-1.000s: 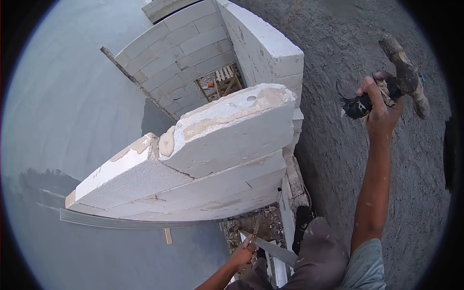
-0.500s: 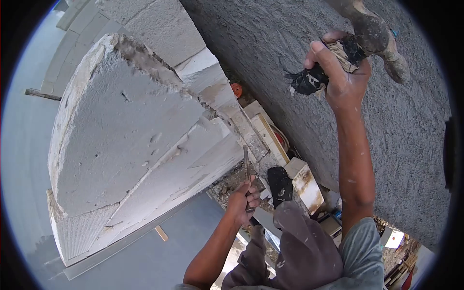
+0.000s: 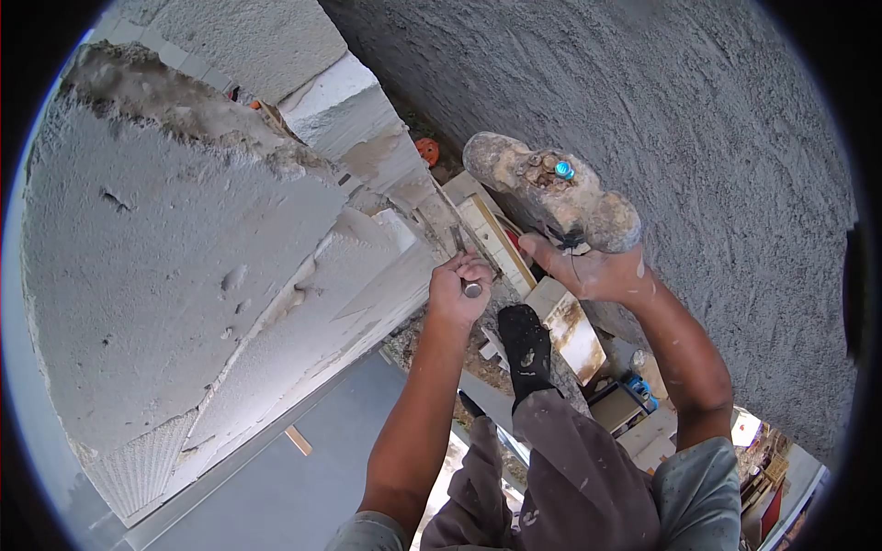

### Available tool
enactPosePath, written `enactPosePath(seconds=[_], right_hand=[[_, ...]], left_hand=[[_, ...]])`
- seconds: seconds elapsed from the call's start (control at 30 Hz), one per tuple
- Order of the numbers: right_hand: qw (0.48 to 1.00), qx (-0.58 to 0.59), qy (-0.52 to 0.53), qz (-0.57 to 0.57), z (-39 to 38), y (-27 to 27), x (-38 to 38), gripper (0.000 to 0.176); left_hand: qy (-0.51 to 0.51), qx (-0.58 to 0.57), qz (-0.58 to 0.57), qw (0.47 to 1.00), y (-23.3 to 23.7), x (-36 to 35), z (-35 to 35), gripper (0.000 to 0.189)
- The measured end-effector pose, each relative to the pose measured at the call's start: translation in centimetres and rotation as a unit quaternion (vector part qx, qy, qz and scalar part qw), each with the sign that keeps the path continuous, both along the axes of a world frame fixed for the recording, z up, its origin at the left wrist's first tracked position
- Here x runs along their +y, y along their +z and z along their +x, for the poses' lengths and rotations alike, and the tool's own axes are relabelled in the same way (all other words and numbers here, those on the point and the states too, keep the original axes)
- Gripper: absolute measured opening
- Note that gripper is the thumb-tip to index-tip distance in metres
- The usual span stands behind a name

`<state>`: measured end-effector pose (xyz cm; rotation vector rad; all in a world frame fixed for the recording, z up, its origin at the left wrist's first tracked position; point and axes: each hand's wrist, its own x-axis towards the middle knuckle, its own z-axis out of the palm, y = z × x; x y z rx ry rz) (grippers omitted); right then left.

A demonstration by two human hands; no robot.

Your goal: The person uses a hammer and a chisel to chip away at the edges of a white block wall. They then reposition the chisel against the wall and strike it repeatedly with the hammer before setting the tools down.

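Note:
My left hand [image 3: 462, 289] is closed around a metal chisel [image 3: 472, 289], whose round end shows at the fist, beside the pale block wall [image 3: 303, 340]. To its right, my right hand [image 3: 593, 274] grips a hammer [image 3: 560, 195] by its wrapped handle, mostly hidden under the head. The hammer's worn, dusty head hangs above and in front of the hand, with a bright blue spot on it. A gap separates the hammer head from the chisel.
A rough grey wall [image 3: 735, 165] rises on the right. Below stand a white block [image 3: 576, 340] and a wooden strip [image 3: 501, 241]. My black-covered foot [image 3: 525, 349] rests among rubble. An orange object [image 3: 427, 151] lies in the gap between the walls.
My right hand has come down with the hammer, closer to my left hand. My left hand has shifted slightly upward with the chisel. The view has moved, so the block wall appears further left.

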<state>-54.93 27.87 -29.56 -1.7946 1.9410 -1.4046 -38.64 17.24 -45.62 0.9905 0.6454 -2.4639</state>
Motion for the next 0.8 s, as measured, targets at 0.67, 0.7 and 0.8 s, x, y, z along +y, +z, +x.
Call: enactPosePath(seconds=[0.67, 0.7, 0.8], right_hand=[[0.914, -0.053, 0.093, 0.39, 2.8, -6.7, 5.1, 0.049], [0.927, -0.044, 0.108, 0.357, 2.8, -6.3, 5.2, 0.05], [0.966, -0.04, 0.153, 0.204, 3.4, -6.0, 6.1, 0.052]], left_hand=[[-0.009, 0.047, -0.017, 0.999, -1.2, -0.1, -0.8, 0.011], [-0.019, 0.041, -0.028, 0.999, -1.1, 0.2, -0.6, 0.011], [-0.009, 0.035, -0.04, 0.999, -1.4, 0.5, -0.8, 0.012]])
